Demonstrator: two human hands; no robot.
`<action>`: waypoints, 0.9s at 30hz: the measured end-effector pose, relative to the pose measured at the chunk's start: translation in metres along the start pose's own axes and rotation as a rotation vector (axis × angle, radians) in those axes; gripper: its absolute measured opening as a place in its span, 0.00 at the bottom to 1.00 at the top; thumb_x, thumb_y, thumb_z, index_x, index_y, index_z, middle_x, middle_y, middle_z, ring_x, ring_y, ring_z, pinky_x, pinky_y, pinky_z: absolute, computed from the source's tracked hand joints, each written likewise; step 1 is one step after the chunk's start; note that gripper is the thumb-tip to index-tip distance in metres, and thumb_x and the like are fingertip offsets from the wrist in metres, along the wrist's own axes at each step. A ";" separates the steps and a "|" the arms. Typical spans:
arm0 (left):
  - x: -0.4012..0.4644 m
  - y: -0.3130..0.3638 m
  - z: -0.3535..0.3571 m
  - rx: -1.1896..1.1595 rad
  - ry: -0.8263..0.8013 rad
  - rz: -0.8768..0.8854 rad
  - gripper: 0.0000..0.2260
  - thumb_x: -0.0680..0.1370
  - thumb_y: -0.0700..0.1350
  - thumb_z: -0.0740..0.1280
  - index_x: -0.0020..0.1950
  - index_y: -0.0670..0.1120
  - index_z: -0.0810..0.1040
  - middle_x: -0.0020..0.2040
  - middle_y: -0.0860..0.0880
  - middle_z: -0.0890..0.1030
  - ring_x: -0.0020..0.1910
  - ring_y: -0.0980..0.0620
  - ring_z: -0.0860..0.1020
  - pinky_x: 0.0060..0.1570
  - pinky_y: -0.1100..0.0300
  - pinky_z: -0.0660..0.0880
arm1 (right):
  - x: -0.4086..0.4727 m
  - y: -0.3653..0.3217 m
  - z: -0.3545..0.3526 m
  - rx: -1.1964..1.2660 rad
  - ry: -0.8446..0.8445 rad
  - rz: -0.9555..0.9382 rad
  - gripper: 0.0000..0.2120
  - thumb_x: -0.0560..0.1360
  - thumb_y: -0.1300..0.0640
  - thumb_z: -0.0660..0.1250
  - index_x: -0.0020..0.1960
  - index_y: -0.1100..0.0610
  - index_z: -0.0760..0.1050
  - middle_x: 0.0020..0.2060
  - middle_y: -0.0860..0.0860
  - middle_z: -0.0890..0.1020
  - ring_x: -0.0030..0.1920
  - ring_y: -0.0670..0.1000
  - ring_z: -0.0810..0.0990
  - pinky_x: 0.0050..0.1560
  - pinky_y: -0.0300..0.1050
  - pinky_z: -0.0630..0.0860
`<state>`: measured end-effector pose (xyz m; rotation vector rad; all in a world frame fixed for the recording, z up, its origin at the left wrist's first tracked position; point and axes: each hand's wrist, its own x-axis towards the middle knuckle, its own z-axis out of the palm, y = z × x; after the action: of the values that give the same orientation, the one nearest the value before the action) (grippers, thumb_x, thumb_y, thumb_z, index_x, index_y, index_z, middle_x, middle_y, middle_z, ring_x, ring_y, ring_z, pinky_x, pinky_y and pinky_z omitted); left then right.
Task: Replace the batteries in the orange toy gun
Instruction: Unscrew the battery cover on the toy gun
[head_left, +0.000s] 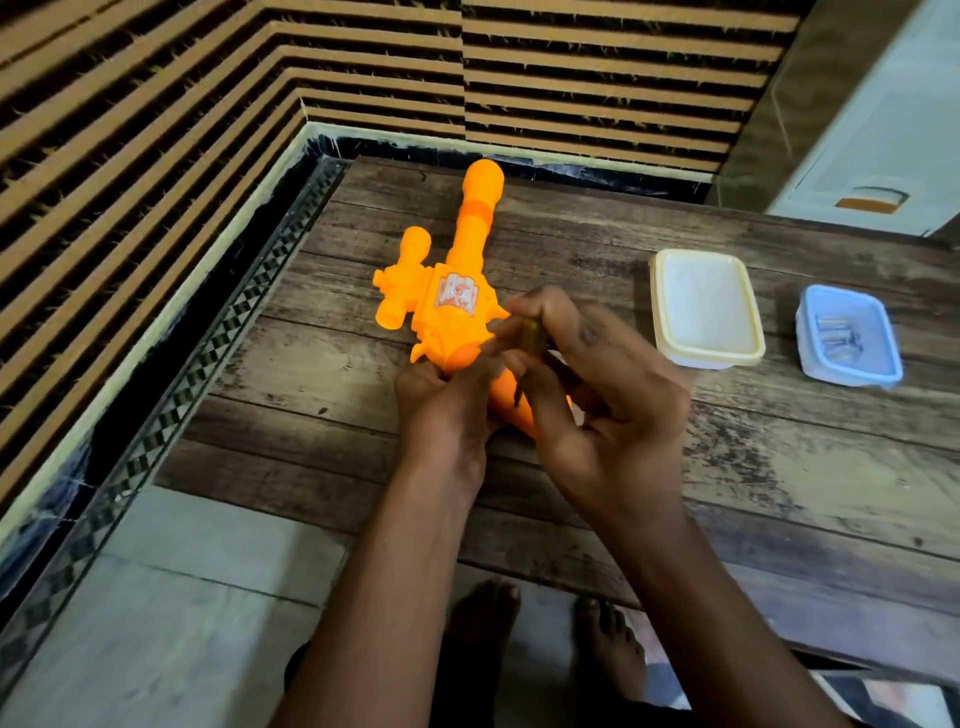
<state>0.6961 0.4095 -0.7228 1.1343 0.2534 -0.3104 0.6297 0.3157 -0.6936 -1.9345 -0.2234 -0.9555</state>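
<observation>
While the left hand (441, 400) is gripping the orange toy gun (457, 306) lying on the bench (727, 467), the right hand (587, 374) is pinching a yellowish screwdriver (535, 338) in curled fingers; its tip could slip off the grip's screw.

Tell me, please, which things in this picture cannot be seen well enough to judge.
- Grip of the orange toy gun, head view: covered by the left hand and right hand, so the battery cover's state is hidden.
- Yellowish tool: the right hand's fingers wrap it; its tip is blurred.
- Metallic pieces in the blue container: too small to identify or count.
- White container: contents unclear.
</observation>
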 end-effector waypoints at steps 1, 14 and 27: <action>0.000 0.000 0.000 0.001 0.009 -0.006 0.09 0.74 0.27 0.67 0.44 0.40 0.82 0.38 0.44 0.85 0.35 0.50 0.83 0.32 0.56 0.81 | 0.000 0.001 -0.001 -0.018 0.030 -0.006 0.15 0.74 0.75 0.74 0.60 0.66 0.82 0.48 0.59 0.83 0.49 0.49 0.85 0.47 0.48 0.81; -0.005 0.007 0.002 -0.038 -0.016 -0.032 0.09 0.74 0.29 0.70 0.52 0.39 0.80 0.36 0.45 0.84 0.36 0.47 0.83 0.33 0.54 0.82 | 0.002 0.006 -0.006 0.166 -0.067 0.114 0.17 0.75 0.82 0.67 0.58 0.68 0.82 0.51 0.59 0.86 0.54 0.56 0.87 0.52 0.60 0.83; 0.003 0.005 0.003 0.001 0.080 -0.101 0.10 0.77 0.33 0.72 0.57 0.41 0.82 0.46 0.42 0.86 0.45 0.45 0.85 0.44 0.43 0.84 | 0.004 0.012 -0.021 0.098 -0.006 0.139 0.12 0.78 0.75 0.67 0.58 0.65 0.83 0.49 0.55 0.86 0.53 0.55 0.87 0.53 0.58 0.83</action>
<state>0.7011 0.4083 -0.7181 1.1385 0.3820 -0.3548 0.6272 0.2919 -0.6933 -1.8382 -0.1344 -0.8326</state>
